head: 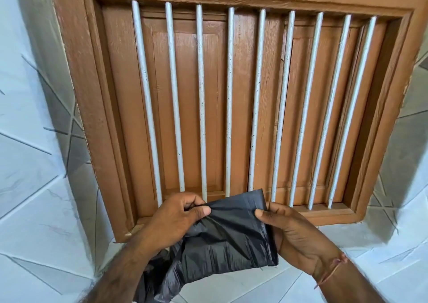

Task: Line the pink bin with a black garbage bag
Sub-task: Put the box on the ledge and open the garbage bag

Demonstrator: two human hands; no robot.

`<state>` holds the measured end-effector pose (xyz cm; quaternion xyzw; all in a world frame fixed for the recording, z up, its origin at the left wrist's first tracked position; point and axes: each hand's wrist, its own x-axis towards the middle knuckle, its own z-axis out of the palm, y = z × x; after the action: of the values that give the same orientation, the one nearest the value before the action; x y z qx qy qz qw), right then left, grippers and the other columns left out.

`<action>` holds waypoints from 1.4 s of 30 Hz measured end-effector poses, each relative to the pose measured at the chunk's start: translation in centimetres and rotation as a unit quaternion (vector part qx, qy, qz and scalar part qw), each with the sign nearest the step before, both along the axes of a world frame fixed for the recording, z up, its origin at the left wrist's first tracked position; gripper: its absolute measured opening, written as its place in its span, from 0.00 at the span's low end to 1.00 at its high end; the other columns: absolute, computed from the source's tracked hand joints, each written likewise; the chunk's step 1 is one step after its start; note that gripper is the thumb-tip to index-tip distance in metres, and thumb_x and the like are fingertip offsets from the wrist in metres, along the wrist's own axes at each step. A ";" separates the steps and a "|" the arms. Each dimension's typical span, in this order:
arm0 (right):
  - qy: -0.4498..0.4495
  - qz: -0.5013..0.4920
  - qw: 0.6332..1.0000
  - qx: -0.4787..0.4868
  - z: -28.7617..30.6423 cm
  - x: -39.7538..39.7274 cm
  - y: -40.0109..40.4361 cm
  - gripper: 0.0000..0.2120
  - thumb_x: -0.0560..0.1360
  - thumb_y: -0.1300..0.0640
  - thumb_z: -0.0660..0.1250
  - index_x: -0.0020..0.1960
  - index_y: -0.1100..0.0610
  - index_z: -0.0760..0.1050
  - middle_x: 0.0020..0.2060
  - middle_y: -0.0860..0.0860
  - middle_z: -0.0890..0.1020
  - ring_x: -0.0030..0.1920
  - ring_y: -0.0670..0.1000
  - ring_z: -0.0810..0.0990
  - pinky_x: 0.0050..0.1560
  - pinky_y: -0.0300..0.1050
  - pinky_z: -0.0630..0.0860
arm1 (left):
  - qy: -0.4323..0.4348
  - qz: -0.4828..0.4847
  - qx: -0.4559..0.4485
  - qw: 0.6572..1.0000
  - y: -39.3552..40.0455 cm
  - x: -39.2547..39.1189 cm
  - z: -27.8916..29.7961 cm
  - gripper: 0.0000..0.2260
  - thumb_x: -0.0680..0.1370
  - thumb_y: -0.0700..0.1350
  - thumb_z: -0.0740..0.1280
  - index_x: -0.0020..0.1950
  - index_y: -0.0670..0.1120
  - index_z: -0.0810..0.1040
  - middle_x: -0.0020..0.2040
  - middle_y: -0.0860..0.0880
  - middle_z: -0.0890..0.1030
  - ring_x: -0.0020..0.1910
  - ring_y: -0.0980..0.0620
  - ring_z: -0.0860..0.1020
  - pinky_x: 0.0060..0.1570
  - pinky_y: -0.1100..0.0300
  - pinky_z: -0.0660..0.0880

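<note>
A folded black garbage bag (222, 244) is held between both hands at the bottom centre of the head view. My left hand (171, 219) pinches its upper left edge between thumb and fingers. My right hand (298, 233) grips the bag's right side, thumb on top. The lower part of the bag hangs crumpled past my left forearm. The pink bin is not in view.
A brown wooden window frame (97, 117) with several white vertical bars (201, 103) and shut wooden shutters fills the view ahead. White and grey tiled wall (30, 163) lies on both sides and below the frame.
</note>
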<state>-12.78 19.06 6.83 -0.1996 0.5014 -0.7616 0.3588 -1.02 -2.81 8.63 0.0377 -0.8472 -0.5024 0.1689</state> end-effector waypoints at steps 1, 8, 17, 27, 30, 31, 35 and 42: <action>0.003 -0.005 1.000 0.005 0.0 0.1 -0.1 0.19 0.67 0.65 0.74 0.58 0.66 0.79 0.57 0.65 0.82 0.58 0.63 0.80 0.64 0.58 0.74 | 0.001 0.003 -0.008 1.000 -0.1 0.1 0.0 0.08 0.77 0.45 0.69 0.41 0.42 0.82 0.35 0.45 0.82 0.35 0.55 0.77 0.38 0.59 0.72; 0.030 -0.049 0.998 0.028 0.3 0.3 -0.1 0.25 0.61 0.64 0.77 0.58 0.64 0.79 0.55 0.64 0.83 0.57 0.64 0.81 0.61 0.57 0.76 | -0.001 0.021 -0.041 0.999 -0.8 0.2 0.3 0.08 0.77 0.43 0.69 0.41 0.41 0.81 0.34 0.48 0.81 0.33 0.56 0.75 0.36 0.62 0.71; 0.014 -0.059 0.998 0.007 0.7 0.1 1.1 0.19 0.68 0.69 0.71 0.58 0.65 0.78 0.56 0.66 0.82 0.57 0.64 0.80 0.66 0.63 0.71 | -0.001 0.047 -0.061 0.997 -2.0 0.6 0.9 0.08 0.77 0.43 0.68 0.41 0.41 0.82 0.39 0.41 0.83 0.36 0.54 0.79 0.37 0.64 0.73; 0.023 -0.099 0.995 0.001 1.0 0.4 1.6 0.15 0.75 0.57 0.66 0.57 0.65 0.79 0.55 0.63 0.83 0.57 0.61 0.81 0.66 0.59 0.71 | -0.024 0.050 -0.084 0.995 -2.5 1.5 1.0 0.08 0.77 0.43 0.69 0.38 0.46 0.82 0.34 0.46 0.82 0.34 0.54 0.78 0.35 0.65 0.73; 0.068 -0.100 0.993 0.016 1.1 0.9 1.6 0.14 0.74 0.57 0.67 0.55 0.65 0.80 0.55 0.66 0.82 0.57 0.63 0.81 0.65 0.61 0.72 | -0.063 0.080 -0.159 0.982 -2.5 1.4 0.8 0.04 0.76 0.49 0.69 0.42 0.52 0.82 0.41 0.52 0.83 0.42 0.58 0.80 0.44 0.65 0.75; 0.083 -0.097 0.992 0.022 1.2 1.1 1.5 0.14 0.74 0.57 0.67 0.55 0.65 0.80 0.55 0.67 0.82 0.55 0.62 0.81 0.65 0.62 0.72 | -0.061 0.085 -0.164 0.981 -2.0 1.2 0.8 0.03 0.76 0.52 0.69 0.45 0.55 0.81 0.45 0.56 0.83 0.47 0.61 0.79 0.48 0.65 0.74; 0.144 -0.067 0.986 0.049 1.8 2.0 0.7 0.13 0.74 0.56 0.67 0.52 0.64 0.81 0.52 0.69 0.82 0.50 0.62 0.81 0.61 0.61 0.73 | -0.023 -0.060 -0.012 0.998 2.9 -0.4 0.7 0.17 0.72 0.64 0.67 0.58 0.59 0.79 0.55 0.58 0.83 0.57 0.60 0.79 0.62 0.55 0.74; 0.214 -0.090 0.970 0.067 1.8 2.1 0.6 0.11 0.76 0.54 0.67 0.52 0.61 0.80 0.49 0.66 0.83 0.52 0.66 0.82 0.57 0.59 0.76 | 0.031 -0.037 0.013 0.999 6.9 -2.8 -1.1 0.11 0.78 0.49 0.66 0.44 0.42 0.79 0.38 0.49 0.78 0.37 0.56 0.74 0.39 0.59 0.69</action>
<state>-10.68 19.66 8.65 -0.2874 0.6323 -0.6950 0.1860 -3.78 4.06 7.57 -0.0070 -0.8356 -0.5205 0.1754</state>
